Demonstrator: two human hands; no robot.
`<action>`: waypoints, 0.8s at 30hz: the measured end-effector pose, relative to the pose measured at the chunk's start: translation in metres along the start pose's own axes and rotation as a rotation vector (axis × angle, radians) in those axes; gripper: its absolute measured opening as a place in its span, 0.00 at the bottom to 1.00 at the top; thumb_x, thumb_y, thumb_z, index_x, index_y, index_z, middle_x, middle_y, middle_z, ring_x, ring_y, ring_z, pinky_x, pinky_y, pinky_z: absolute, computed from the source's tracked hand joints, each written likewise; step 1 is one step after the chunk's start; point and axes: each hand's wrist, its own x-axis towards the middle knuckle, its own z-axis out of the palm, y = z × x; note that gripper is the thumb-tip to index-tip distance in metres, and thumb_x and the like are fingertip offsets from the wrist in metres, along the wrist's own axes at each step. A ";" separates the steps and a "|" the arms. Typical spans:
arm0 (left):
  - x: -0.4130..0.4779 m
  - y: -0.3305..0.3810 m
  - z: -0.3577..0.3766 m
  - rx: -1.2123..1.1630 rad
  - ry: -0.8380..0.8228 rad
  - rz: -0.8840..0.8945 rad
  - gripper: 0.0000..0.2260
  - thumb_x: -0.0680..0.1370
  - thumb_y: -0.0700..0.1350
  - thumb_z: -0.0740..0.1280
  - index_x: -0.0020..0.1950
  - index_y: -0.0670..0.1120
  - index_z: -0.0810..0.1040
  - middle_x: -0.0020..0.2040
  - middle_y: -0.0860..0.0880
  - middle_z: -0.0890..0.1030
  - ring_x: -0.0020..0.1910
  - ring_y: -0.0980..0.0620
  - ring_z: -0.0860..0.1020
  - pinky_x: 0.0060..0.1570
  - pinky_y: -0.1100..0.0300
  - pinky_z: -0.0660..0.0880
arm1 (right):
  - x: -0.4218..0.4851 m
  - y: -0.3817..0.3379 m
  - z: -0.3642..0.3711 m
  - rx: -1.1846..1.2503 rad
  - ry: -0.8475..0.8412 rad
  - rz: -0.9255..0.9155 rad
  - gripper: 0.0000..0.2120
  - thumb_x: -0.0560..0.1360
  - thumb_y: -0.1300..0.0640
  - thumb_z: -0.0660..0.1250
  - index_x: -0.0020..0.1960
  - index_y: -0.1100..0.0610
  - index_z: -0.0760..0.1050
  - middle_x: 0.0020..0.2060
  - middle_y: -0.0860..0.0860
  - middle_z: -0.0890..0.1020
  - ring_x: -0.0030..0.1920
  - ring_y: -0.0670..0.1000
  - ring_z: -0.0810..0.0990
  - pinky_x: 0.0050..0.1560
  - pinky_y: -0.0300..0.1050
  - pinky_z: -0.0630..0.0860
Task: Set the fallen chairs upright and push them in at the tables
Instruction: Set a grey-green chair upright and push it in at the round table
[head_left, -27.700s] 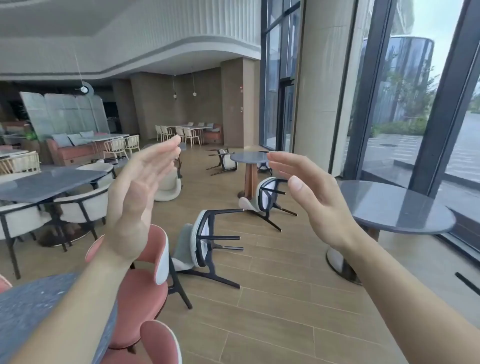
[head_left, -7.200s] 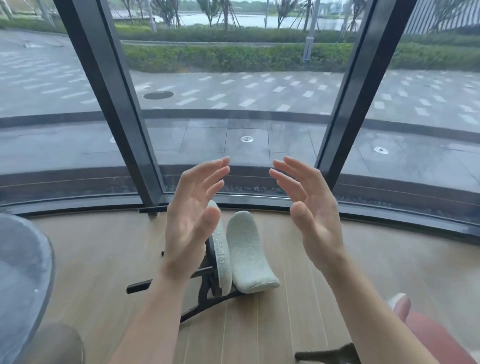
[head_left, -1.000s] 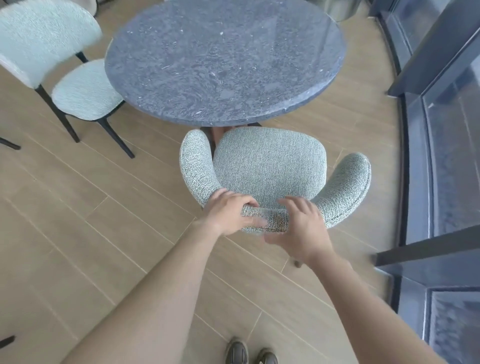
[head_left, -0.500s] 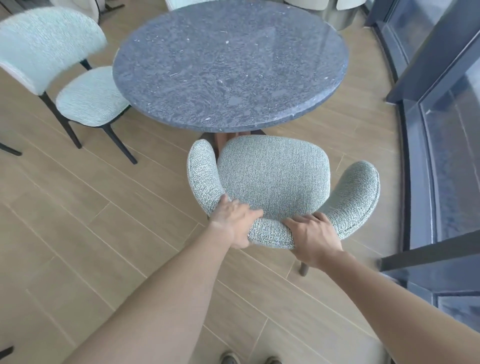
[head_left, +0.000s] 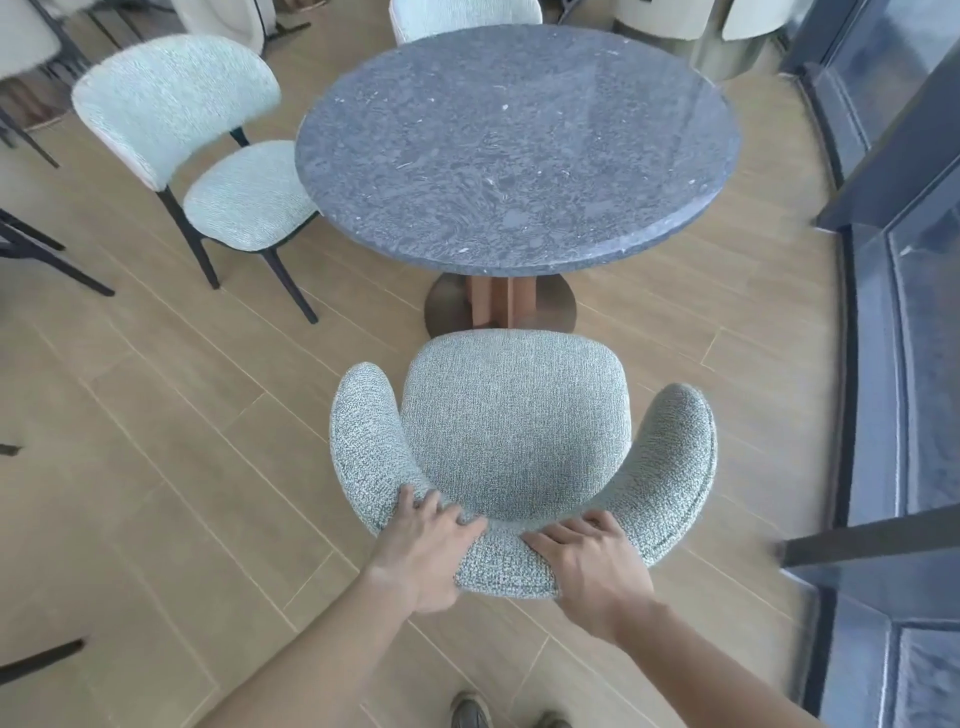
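- Dark chair legs (head_left: 49, 262) stick in from the left edge, over the wooden floor (head_left: 171, 441).
- The left chair (head_left: 208, 150), pale and dark-legged, stands upright at the table's left side, with its seat edge tucked just under the rim.
- The left hand (head_left: 426, 551) grasps the top of the near chair's backrest, left of centre. Its fingers are curled over the edge towards the seat.
- The near chair (head_left: 519, 441), in grey speckled fabric with a curved wraparound back, stands upright on the near side of the table, facing it. Its seat front lies just before the table's round base (head_left: 452, 306), not under the top.
- The table (head_left: 519, 145) has a round grey stone top.
- The far chair (head_left: 462, 15) shows only the top of its back behind the table.
- The right hand (head_left: 592, 566) grasps the same backrest just right of centre, fingers hooked over the top edge. The two hands are near each other but apart.
- Shoes (head_left: 470, 709) show at the bottom edge.
- A dark window frame (head_left: 852, 364) runs along the right.
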 end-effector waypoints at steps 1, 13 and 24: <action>-0.003 -0.001 0.001 -0.002 -0.011 0.001 0.33 0.80 0.59 0.73 0.80 0.52 0.63 0.74 0.42 0.76 0.76 0.40 0.70 0.80 0.30 0.55 | 0.001 -0.001 -0.003 -0.004 -0.031 -0.003 0.28 0.78 0.55 0.66 0.77 0.45 0.70 0.71 0.44 0.80 0.71 0.53 0.77 0.73 0.53 0.64; 0.009 -0.004 0.000 -0.052 0.032 0.031 0.35 0.77 0.55 0.76 0.78 0.51 0.62 0.72 0.41 0.74 0.74 0.43 0.73 0.83 0.32 0.48 | 0.004 0.007 -0.012 0.015 -0.021 -0.062 0.31 0.56 0.51 0.85 0.59 0.45 0.86 0.48 0.40 0.89 0.47 0.46 0.88 0.52 0.49 0.83; 0.052 -0.045 -0.026 -0.102 0.004 0.006 0.30 0.79 0.58 0.74 0.76 0.55 0.64 0.67 0.45 0.74 0.68 0.44 0.76 0.80 0.37 0.58 | 0.064 0.035 -0.027 -0.049 0.024 0.010 0.28 0.79 0.56 0.65 0.78 0.43 0.69 0.64 0.43 0.84 0.64 0.52 0.81 0.69 0.55 0.69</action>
